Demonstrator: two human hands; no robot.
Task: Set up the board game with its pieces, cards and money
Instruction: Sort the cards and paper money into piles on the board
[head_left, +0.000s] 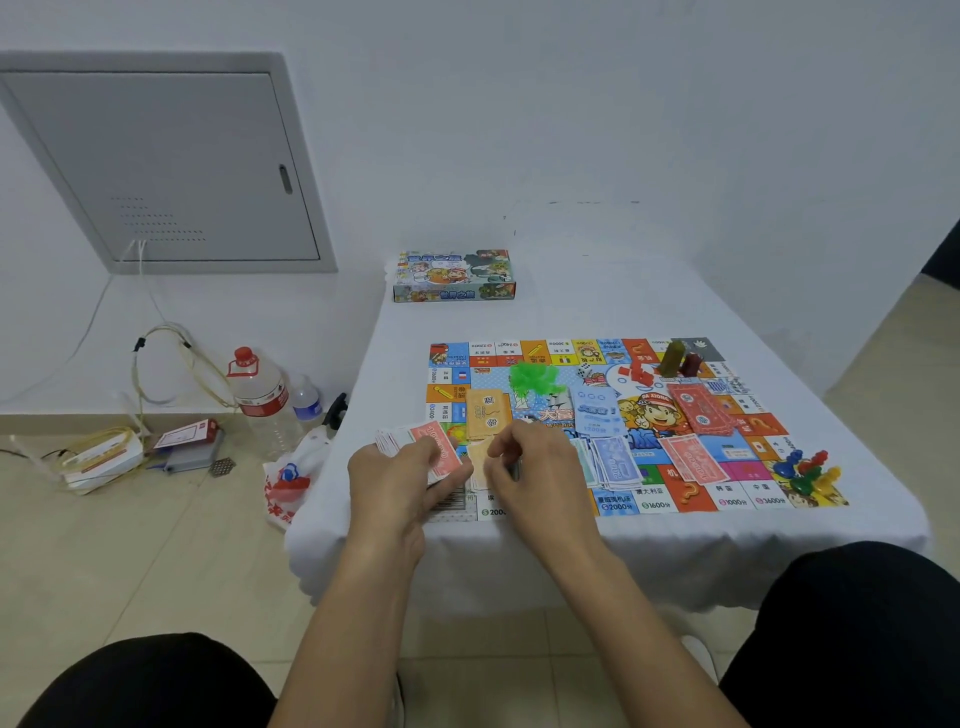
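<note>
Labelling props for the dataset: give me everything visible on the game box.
The game box is a flat rectangular carton, apparently printed cardboard, with cartoon figures and blue-and-yellow lettering on its lid and front side. It looks closed and lies flat at the far left of the white tablecloth, beyond the game board, apart from it. Neither hand touches it.

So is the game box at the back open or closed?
Closed. The game box lies flat on the white table beyond the board, its picture lid facing up and sitting level on the base, with nothing sticking out.
</note>
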